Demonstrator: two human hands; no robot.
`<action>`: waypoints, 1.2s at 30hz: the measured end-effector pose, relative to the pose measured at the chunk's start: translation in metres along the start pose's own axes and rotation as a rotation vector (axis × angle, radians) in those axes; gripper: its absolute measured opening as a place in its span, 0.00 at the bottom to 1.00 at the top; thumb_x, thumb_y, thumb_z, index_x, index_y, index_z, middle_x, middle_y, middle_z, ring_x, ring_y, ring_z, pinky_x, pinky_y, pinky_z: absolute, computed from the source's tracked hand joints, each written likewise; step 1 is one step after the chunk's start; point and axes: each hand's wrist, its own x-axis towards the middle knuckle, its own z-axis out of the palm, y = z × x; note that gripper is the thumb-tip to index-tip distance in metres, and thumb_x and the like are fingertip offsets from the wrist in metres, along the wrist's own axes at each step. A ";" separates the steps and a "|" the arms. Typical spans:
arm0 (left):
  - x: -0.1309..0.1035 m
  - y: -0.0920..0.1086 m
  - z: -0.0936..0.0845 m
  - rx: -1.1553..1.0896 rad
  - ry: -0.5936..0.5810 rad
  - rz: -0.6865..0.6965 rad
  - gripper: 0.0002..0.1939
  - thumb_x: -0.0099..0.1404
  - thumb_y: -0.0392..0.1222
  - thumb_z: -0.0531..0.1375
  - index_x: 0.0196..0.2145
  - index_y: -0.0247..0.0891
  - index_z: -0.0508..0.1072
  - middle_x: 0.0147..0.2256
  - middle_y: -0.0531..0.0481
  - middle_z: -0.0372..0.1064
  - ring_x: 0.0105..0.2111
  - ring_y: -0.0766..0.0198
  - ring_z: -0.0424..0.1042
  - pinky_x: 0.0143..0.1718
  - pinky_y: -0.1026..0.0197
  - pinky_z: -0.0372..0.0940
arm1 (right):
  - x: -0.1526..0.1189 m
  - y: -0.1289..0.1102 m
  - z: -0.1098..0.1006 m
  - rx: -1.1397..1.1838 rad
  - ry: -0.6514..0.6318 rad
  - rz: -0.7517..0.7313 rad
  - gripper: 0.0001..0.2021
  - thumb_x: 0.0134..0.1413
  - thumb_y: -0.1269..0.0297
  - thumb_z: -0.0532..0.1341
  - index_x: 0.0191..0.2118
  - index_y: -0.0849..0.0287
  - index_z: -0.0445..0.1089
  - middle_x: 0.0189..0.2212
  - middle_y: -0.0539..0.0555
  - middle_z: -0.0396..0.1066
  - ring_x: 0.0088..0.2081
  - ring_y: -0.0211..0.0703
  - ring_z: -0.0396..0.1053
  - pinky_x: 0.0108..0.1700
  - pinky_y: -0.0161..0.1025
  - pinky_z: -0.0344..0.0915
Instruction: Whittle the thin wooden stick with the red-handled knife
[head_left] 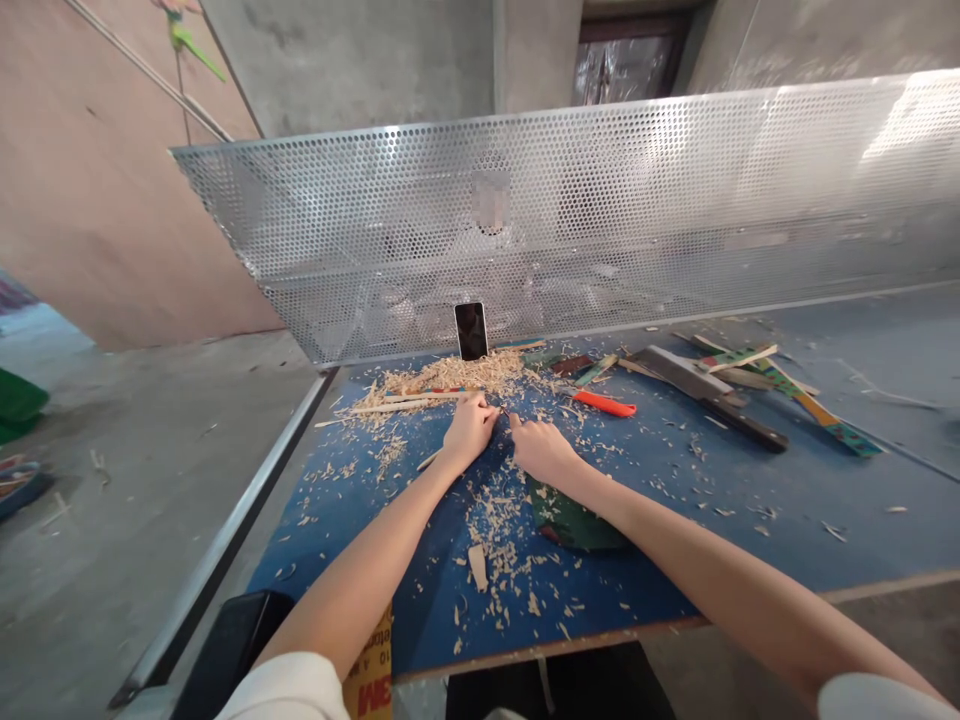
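Over the blue tabletop point(337, 540), my left hand point(471, 430) is closed, its fingers pressed together. Close on its right is my right hand point(546, 450), fingers curled and its index finger reaching toward the left. A small dark tip shows between the two hands, too small to name; what each hand grips is hidden. Pale wood shavings point(491, 372) are heaped just beyond my fingers, and thin wooden sticks point(409, 403) lie by my left hand. An orange-handled tool point(604, 403) rests beyond my right hand. Partly under my right forearm lies a dark green piece point(577, 522).
A phone point(471, 332) stands upright against the perforated metal sheet point(360, 230) behind the heap. At the right lie a broad-bladed knife point(675, 372) with a dark handle and several painted wood strips point(817, 410). A black object point(240, 640) is near my left forearm.
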 end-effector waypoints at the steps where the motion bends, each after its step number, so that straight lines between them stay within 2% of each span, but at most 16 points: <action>1: 0.000 0.001 0.000 -0.002 -0.006 -0.005 0.23 0.75 0.44 0.55 0.22 0.38 0.74 0.34 0.45 0.65 0.41 0.56 0.63 0.46 0.55 0.63 | -0.001 0.000 0.000 0.004 -0.004 -0.001 0.30 0.59 0.72 0.55 0.67 0.75 0.57 0.41 0.69 0.78 0.45 0.57 0.78 0.44 0.43 0.69; 9: 0.000 0.003 -0.002 0.022 -0.018 0.013 0.22 0.74 0.43 0.55 0.23 0.38 0.75 0.34 0.46 0.65 0.41 0.57 0.63 0.46 0.55 0.62 | -0.009 0.002 -0.003 0.018 -0.006 0.017 0.28 0.59 0.70 0.57 0.65 0.72 0.61 0.42 0.68 0.78 0.45 0.57 0.78 0.44 0.42 0.69; 17: 0.002 -0.001 -0.001 -0.015 -0.021 0.079 0.23 0.75 0.44 0.55 0.22 0.37 0.72 0.33 0.46 0.63 0.41 0.58 0.64 0.44 0.56 0.63 | -0.005 0.004 -0.005 -0.006 0.001 0.051 0.25 0.64 0.71 0.52 0.65 0.68 0.60 0.41 0.67 0.78 0.45 0.58 0.78 0.45 0.44 0.69; 22: 0.002 -0.003 0.002 -0.023 -0.004 0.034 0.22 0.74 0.44 0.56 0.21 0.38 0.72 0.33 0.46 0.64 0.40 0.58 0.64 0.45 0.55 0.63 | 0.002 0.003 -0.003 0.015 0.001 0.048 0.23 0.63 0.73 0.52 0.62 0.68 0.62 0.42 0.67 0.78 0.46 0.57 0.78 0.46 0.44 0.68; 26: 0.001 0.000 0.001 -0.008 -0.009 0.001 0.22 0.74 0.45 0.56 0.22 0.39 0.74 0.34 0.45 0.65 0.42 0.56 0.63 0.46 0.54 0.63 | -0.003 0.003 -0.001 0.046 0.003 0.042 0.23 0.62 0.73 0.52 0.62 0.69 0.63 0.43 0.67 0.78 0.45 0.57 0.78 0.44 0.43 0.68; 36: 0.000 -0.001 -0.001 -0.033 -0.011 0.032 0.22 0.74 0.44 0.55 0.22 0.38 0.73 0.33 0.46 0.64 0.40 0.58 0.65 0.45 0.56 0.64 | -0.012 0.002 -0.006 0.029 -0.016 0.069 0.25 0.62 0.71 0.53 0.64 0.69 0.62 0.39 0.66 0.78 0.44 0.57 0.78 0.43 0.42 0.68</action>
